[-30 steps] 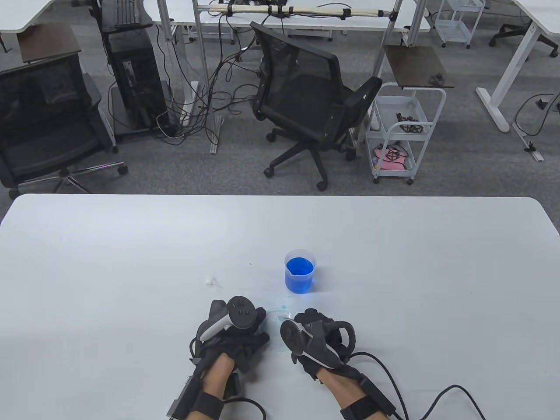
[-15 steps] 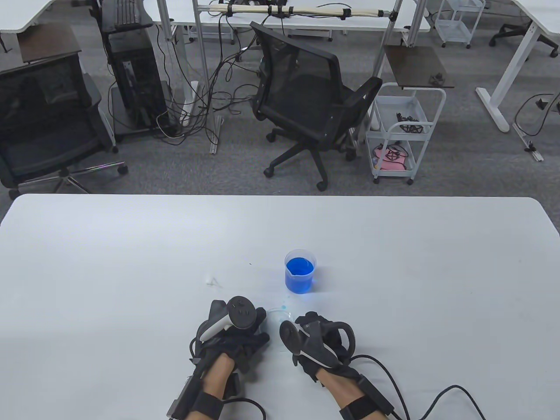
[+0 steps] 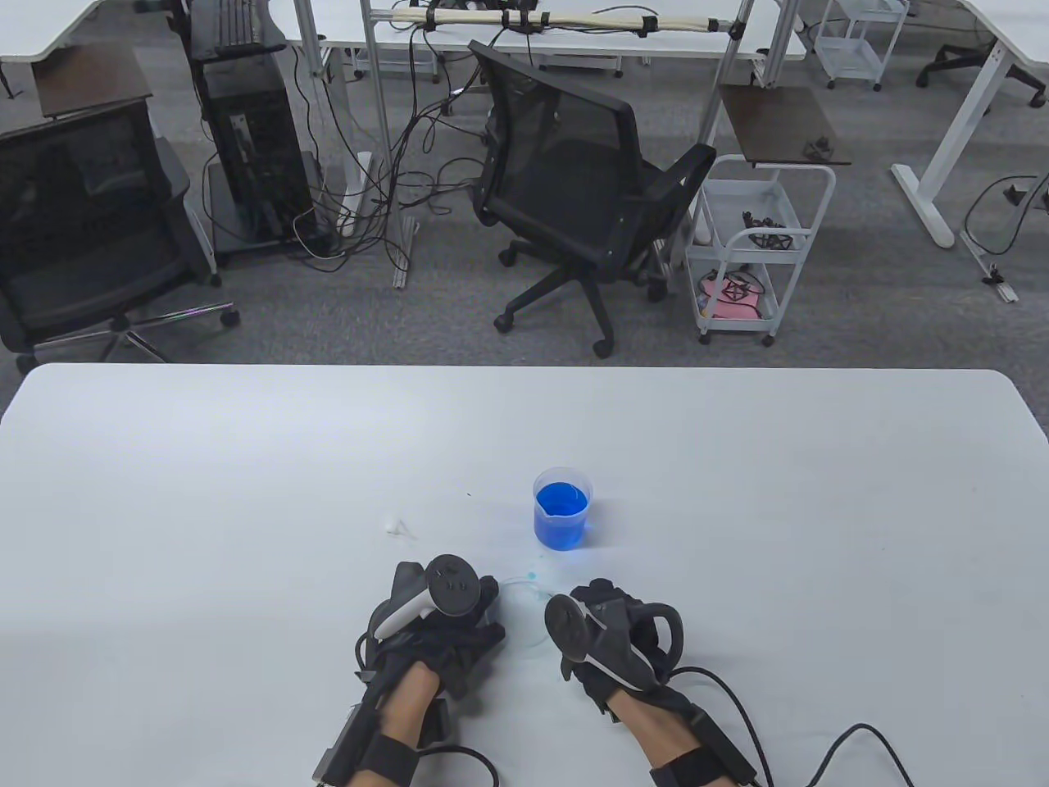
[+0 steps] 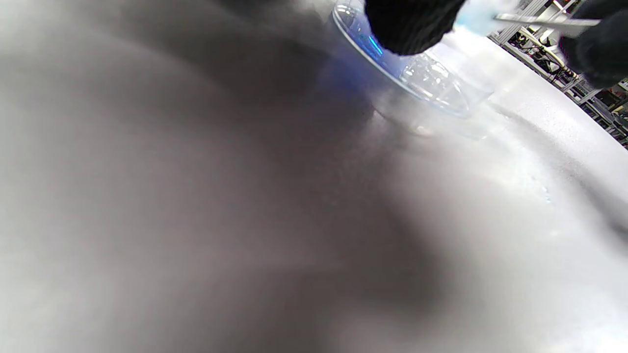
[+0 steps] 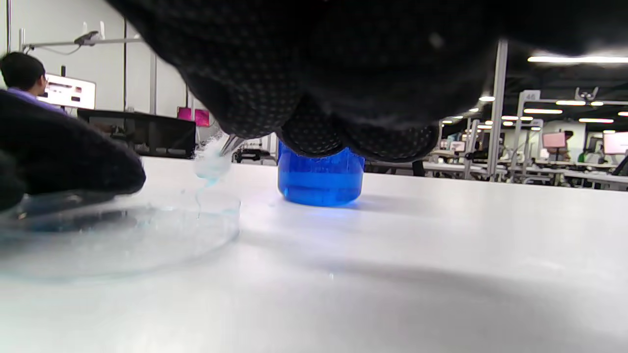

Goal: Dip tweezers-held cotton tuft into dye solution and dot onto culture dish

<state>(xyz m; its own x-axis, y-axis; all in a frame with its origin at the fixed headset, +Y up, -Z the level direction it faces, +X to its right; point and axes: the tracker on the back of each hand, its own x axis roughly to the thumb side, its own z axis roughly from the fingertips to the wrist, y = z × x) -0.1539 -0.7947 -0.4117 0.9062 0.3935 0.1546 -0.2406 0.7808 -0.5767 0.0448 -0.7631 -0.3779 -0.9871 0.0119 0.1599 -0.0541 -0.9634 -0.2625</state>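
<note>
A clear culture dish [image 3: 524, 616] lies on the white table between my hands. My left hand [image 3: 490, 611] rests its fingers [image 4: 412, 24] on the dish's left rim [image 5: 117, 240]. My right hand [image 3: 588, 597] pinches metal tweezers [image 5: 230, 143]. The tweezers hold a pale blue-tinted cotton tuft [image 5: 212, 164] just above the dish's far side. The tuft [image 4: 478, 14] and tweezers [image 4: 544, 20] also show in the left wrist view. A beaker of blue dye [image 3: 562, 508] stands just beyond the dish, and also shows in the right wrist view [image 5: 320, 179].
A small loose white cotton scrap [image 3: 397, 527] lies on the table left of the beaker. Faint blue marks [image 3: 533, 574] sit on the table between beaker and dish. Cables trail from my right wrist [image 3: 819, 742]. Office chairs and carts stand beyond the table's far edge.
My right hand has moved a little to the right, uncovering more of the dish. The left hand, dish and beaker have not moved.
</note>
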